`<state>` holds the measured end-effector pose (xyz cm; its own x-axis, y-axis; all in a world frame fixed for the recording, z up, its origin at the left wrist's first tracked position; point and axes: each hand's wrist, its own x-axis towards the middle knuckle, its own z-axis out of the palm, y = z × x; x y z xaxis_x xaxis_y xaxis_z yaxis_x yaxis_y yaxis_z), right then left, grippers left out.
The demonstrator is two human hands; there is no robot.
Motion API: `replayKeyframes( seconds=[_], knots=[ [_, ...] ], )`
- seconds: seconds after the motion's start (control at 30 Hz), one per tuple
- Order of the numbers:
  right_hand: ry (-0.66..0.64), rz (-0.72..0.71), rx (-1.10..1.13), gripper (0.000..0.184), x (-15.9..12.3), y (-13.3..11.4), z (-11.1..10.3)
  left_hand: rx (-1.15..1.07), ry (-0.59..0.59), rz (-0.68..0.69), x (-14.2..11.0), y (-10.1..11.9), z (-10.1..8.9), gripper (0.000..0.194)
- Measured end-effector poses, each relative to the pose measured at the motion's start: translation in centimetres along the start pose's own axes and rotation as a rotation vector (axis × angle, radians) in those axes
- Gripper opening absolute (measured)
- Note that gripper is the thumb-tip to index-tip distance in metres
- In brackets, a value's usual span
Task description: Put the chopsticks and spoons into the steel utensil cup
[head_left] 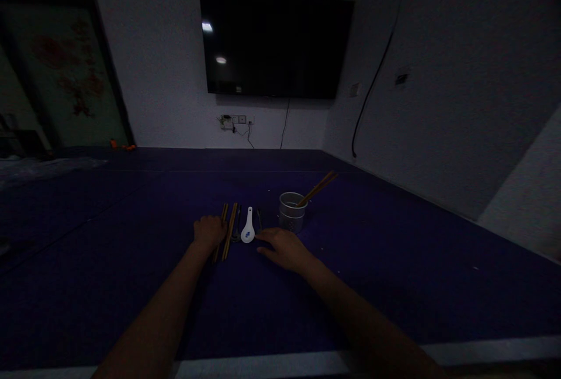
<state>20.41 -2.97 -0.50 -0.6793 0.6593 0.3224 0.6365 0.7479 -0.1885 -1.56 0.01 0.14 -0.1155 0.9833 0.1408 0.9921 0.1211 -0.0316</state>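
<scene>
My left hand (pixel 210 231) is curled at the leftmost pair of wooden chopsticks (pixel 224 213), its fingertips against them. A second pair of chopsticks (pixel 229 233) lies just to the right. Beside it is a dark metal spoon (pixel 235 237), then a white soup spoon (pixel 248 234) with a blue mark in its bowl. My right hand (pixel 283 247) rests low with fingers stretched out and thumb apart. Its fingertips cover the near end of a thin dark utensil (pixel 259 219) whose kind I cannot make out. Behind this hand stands a metal cup (pixel 291 214) with chopsticks (pixel 319 187) leaning out to the right.
Everything lies on a wide dark blue surface (pixel 263 309) with a pale near edge (pixel 263 363). Small white specks dot it. Clear plastic wrap (pixel 48 169) and small orange things (pixel 123 145) lie at far left. A television (pixel 276 42) hangs on the back wall.
</scene>
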Motion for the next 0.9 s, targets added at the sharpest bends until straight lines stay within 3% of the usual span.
replayKeyframes(
  seconds=[0.9],
  knots=[
    [-0.008,0.001,0.004,0.035,-0.01,-0.03,0.01,0.098,-0.003,0.006,-0.45,0.46,-0.68,0.039]
  ],
)
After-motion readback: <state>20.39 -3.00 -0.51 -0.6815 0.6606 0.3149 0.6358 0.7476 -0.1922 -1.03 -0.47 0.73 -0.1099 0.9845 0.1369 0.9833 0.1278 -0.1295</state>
